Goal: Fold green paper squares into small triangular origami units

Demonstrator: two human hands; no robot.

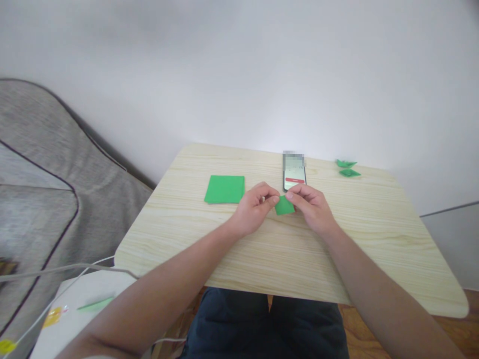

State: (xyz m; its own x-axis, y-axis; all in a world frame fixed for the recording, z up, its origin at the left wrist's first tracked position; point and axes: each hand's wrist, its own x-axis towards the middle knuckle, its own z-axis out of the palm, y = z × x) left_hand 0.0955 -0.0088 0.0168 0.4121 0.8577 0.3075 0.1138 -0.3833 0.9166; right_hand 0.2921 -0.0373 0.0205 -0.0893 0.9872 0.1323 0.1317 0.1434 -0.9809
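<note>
A small folded piece of green paper (284,206) lies on the light wooden table (374,239) between my hands. My left hand (253,209) pinches its left edge with curled fingers. My right hand (312,205) holds its upper right corner, fingers closed on the paper. A stack of flat green paper squares (224,189) rests on the table just left of my left hand. Directly behind my hands a phone (294,174) with a lit screen lies flat.
Two small folded green paper shapes (348,168) sit at the far right back of the table. A grey cushioned seat (45,199) stands to the left. A white surface (82,309) with a cable and a green strip is at lower left. A white wall is behind.
</note>
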